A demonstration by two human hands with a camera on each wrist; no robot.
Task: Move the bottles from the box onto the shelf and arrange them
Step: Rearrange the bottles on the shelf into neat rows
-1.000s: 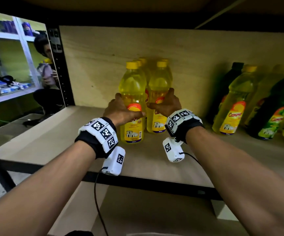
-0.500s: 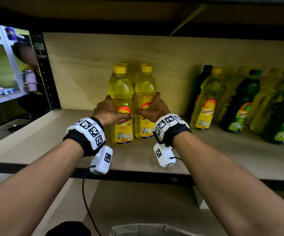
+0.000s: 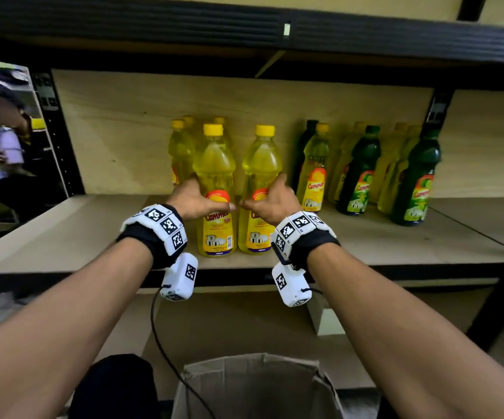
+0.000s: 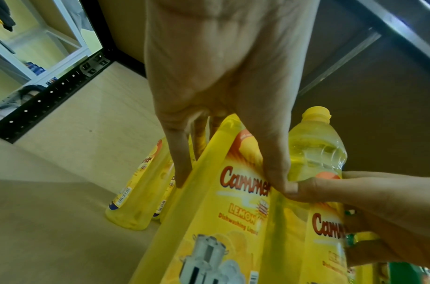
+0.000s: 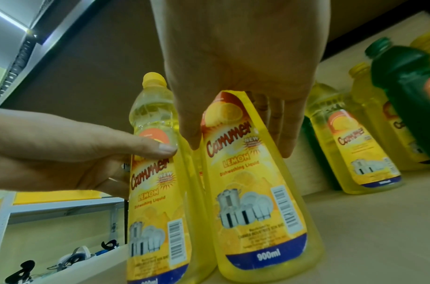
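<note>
Two yellow lemon dishwashing-liquid bottles stand upright side by side near the front of the wooden shelf (image 3: 63, 237). My left hand (image 3: 197, 202) grips the left bottle (image 3: 214, 164) at its label, thumb across the front and fingers round the far side. My right hand (image 3: 270, 201) grips the right bottle (image 3: 259, 164) the same way, and the two thumbs almost touch. In the left wrist view the left hand (image 4: 231, 182) straddles its bottle (image 4: 233, 221). In the right wrist view the right hand (image 5: 240, 148) straddles its bottle (image 5: 252, 201). The cardboard box (image 3: 253, 385) sits below me, its inside hidden.
More yellow bottles (image 3: 181, 152) stand behind the held pair. To the right is a group of green bottles (image 3: 359, 176) and yellow bottles (image 3: 315, 176). The upper shelf beam (image 3: 244, 28) hangs overhead, and a black upright (image 3: 60, 146) bounds the left. A person (image 3: 12, 140) crouches beyond it.
My head has pulled back and tipped down, bringing the box and the whole bottle row into sight. Both hands keep their hold on the two front bottles.
</note>
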